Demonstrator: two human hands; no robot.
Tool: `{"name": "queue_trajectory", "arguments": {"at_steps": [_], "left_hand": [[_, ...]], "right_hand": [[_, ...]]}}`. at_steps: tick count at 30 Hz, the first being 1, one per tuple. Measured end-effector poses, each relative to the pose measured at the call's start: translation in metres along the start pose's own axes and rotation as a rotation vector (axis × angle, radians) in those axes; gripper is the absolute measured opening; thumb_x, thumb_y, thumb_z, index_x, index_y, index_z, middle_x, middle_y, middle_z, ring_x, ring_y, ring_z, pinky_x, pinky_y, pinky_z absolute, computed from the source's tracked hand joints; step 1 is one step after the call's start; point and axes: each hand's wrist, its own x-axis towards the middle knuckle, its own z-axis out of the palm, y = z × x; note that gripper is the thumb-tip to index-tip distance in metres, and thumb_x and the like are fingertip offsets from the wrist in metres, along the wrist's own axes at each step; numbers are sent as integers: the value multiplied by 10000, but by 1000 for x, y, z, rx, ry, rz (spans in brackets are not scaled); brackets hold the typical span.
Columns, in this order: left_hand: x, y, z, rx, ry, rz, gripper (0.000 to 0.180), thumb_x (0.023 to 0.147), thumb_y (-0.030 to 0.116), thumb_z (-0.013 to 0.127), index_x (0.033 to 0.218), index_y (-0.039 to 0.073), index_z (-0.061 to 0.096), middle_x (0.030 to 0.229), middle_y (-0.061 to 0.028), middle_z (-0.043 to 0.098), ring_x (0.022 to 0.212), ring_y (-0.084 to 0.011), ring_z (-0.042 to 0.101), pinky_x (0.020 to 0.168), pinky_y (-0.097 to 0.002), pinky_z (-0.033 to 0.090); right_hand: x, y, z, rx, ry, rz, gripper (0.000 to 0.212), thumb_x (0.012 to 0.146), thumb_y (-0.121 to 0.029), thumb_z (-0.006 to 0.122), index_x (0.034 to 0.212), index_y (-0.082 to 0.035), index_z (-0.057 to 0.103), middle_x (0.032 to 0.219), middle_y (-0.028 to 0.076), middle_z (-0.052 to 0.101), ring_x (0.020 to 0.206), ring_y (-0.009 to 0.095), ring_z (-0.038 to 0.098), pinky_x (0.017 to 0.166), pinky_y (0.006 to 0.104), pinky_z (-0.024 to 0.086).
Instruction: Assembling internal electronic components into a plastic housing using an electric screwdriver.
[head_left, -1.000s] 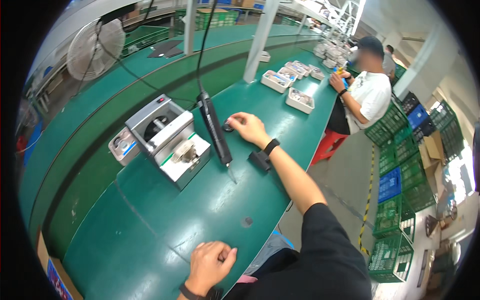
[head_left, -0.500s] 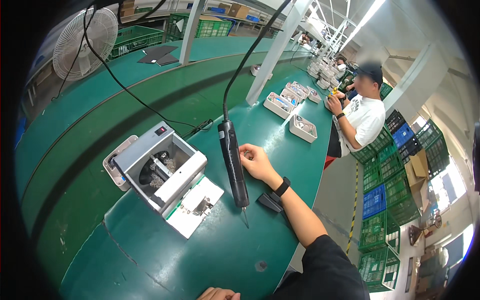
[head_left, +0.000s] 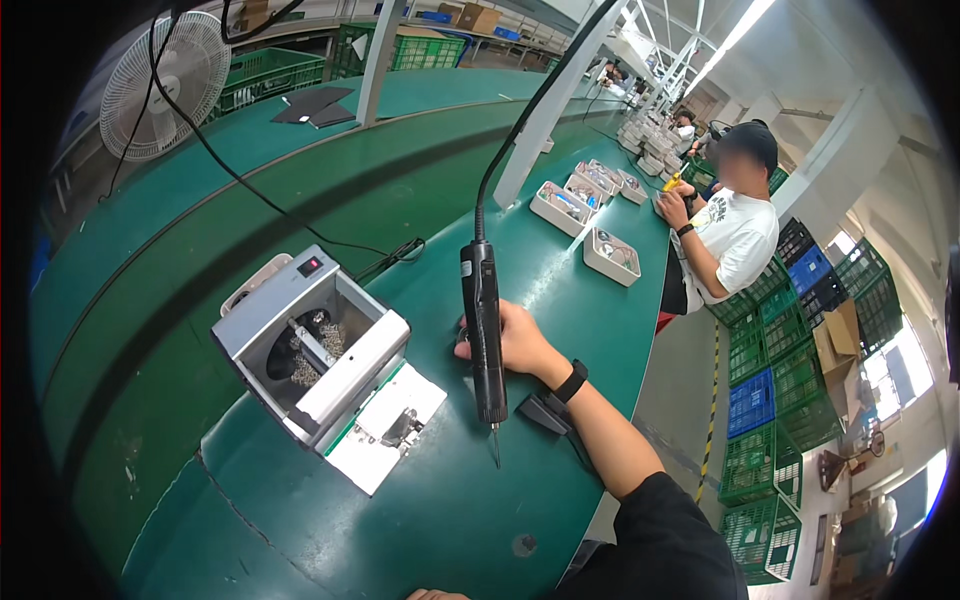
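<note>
A black electric screwdriver (head_left: pixel 483 330) hangs by its cable, bit pointing down, over the green bench (head_left: pixel 400 535). Behind it, my right hand (head_left: pixel 522 342) is closed at the fingertips around a small dark item, partly covered by the screwdriver. I cannot make out what that item is. Only a sliver of my left hand (head_left: pixel 437 595) shows at the lower edge, its fingers mostly cut off. To the left stands a grey screw feeder (head_left: pixel 310 345) with small screws inside. In front of it, a white plate (head_left: pixel 370 467) bears a small metal fixture (head_left: pixel 403 428).
Beside my right wrist lies a black block-shaped device (head_left: pixel 543 412) with a cord. Pale bins (head_left: pixel 612 258) of parts stand farther along the bench. A co-worker (head_left: pixel 735 225) holds a yellow tool at the right. A light bin (head_left: pixel 258 280) sits behind the feeder; a post (head_left: pixel 520 165) rises beyond.
My right hand has shifted slightly nearer, its fingertips now showing left of the screwdriver with a dark item. The screwdriver appears farther right. My left hand has slipped mostly out of view.
</note>
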Motion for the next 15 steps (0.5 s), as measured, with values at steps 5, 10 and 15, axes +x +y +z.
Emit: {"name": "queue_trajectory", "arguments": {"at_steps": [5,10,15], "left_hand": [[-5,-2,5,13,1,25,113,870,95,708,856,-4,655,749,-148,617,670,-307,616,606,-395,509],[-6,3,5,24,-23,-18,107,873,84,703,857,-9,653,771,-151,625,674,-310,618,612,-394,510],[-3,7,5,87,-23,-20,101,876,83,700,853,-4,654,783,-146,629,681,-311,614,636,-397,513]], "right_hand": [[-6,4,3,5,-11,-26,331,753,-294,864,879,-79,646,730,-3,630,629,146,586,600,294,477],[-4,16,4,-61,62,-84,274,805,-223,819,927,-62,633,762,1,614,644,125,598,594,263,470],[-2,12,1,399,158,68,232,845,-62,738,1026,-23,597,881,25,580,744,114,628,642,236,515]]}}
